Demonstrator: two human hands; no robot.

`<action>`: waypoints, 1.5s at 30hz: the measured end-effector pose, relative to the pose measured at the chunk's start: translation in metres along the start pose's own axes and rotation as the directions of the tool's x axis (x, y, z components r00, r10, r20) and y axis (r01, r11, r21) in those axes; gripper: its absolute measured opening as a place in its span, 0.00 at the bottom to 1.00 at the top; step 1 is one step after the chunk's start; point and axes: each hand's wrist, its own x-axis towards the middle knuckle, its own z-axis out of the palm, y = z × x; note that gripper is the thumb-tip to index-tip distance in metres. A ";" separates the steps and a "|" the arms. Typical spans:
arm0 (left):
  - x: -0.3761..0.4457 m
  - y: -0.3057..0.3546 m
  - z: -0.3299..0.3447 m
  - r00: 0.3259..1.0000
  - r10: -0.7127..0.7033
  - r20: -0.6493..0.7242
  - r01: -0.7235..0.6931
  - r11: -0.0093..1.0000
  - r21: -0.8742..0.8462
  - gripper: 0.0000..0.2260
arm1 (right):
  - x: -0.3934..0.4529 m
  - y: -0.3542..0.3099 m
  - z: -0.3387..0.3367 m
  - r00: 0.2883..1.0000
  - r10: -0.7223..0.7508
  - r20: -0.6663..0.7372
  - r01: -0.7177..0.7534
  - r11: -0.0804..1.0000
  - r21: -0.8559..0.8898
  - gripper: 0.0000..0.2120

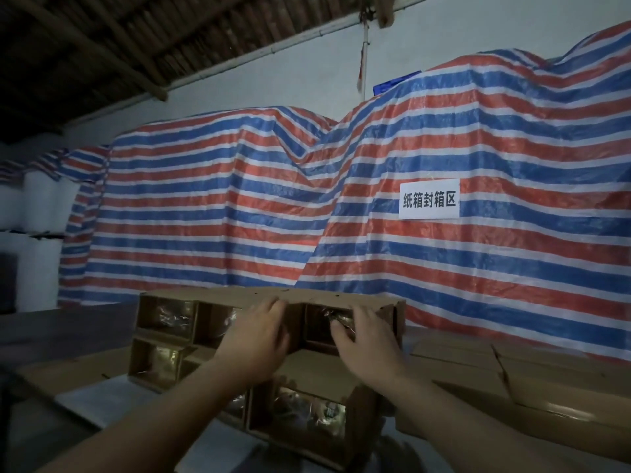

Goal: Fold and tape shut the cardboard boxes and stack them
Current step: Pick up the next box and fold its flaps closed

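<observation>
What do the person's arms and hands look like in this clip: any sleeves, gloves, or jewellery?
Both forearms are bare as far as the frame shows; no sleeve reaches into view. The left hand and right hand wear no gloves. No watch, bracelet or ring can be made out, though the light is dim and the hands are slightly blurred, so small items could go unseen.

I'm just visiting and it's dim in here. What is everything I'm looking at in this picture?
Open cardboard box: one, brown, centre foreground, split into compartments holding shiny wrapped items.
Closed cardboard boxes: several, brown, at lower right; exact count unclear.
Tarpaulin: red, blue and white stripes, draped over tall heaps behind the boxes.
Sign: one, white with black characters, fixed on the tarpaulin at right.
Wall: pale, behind the heaps.
Roof: dark, upper left.
Left hand: one, resting on the open box's divider.
Right hand: one, fingers reaching into a compartment.
</observation>
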 end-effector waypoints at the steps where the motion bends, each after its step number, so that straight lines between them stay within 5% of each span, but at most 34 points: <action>1: 0.003 -0.013 -0.001 1.000 -0.015 0.001 0.015 0.999 0.048 0.25 | 0.006 -0.007 0.006 1.000 -0.019 0.020 0.019 1.000 -0.013 0.19; 4: 0.015 -0.049 -0.005 1.000 -0.028 0.000 0.028 0.985 0.173 0.26 | 0.027 -0.028 0.024 0.996 -0.066 0.064 0.070 0.996 -0.063 0.29; 8: 0.028 -0.086 -0.003 0.992 -0.100 0.078 0.071 0.948 0.310 0.36 | 0.053 -0.052 0.048 0.991 -0.058 0.123 0.069 0.994 -0.085 0.29; 14: 0.041 -0.115 0.019 0.978 -0.164 0.125 0.108 0.923 0.369 0.40 | 0.077 -0.067 0.084 0.977 -0.023 0.211 0.071 0.973 -0.219 0.38; 18: 0.049 -0.129 0.032 0.965 -0.196 0.173 0.121 0.921 0.369 0.37 | 0.085 -0.067 0.104 0.963 0.007 0.268 0.055 0.973 -0.223 0.30; 21: 0.051 -0.137 0.042 0.956 -0.243 0.162 0.184 0.931 0.315 0.35 | 0.083 -0.069 0.116 0.970 -0.023 0.241 0.070 0.979 -0.191 0.22; 28: 0.050 -0.150 0.046 0.981 -0.186 0.061 0.171 0.964 0.203 0.16 | 0.084 -0.091 0.131 0.989 -0.007 0.146 0.041 0.971 -0.235 0.22; 35: 0.043 -0.153 0.037 0.979 -0.198 0.051 0.192 0.976 0.106 0.20 | 0.084 -0.095 0.130 0.990 -0.116 0.078 0.132 0.962 -0.240 0.03; 41: 0.051 -0.136 0.013 0.945 -0.323 -0.057 0.304 0.928 -0.216 0.11 | 0.095 -0.101 0.096 0.995 -0.101 -0.010 0.100 0.994 -0.035 0.11; 45: 0.067 -0.115 -0.020 0.964 -0.258 -0.068 0.226 0.925 -0.304 0.08 | 0.103 -0.110 0.048 0.999 -0.048 -0.013 0.048 0.999 -0.008 0.10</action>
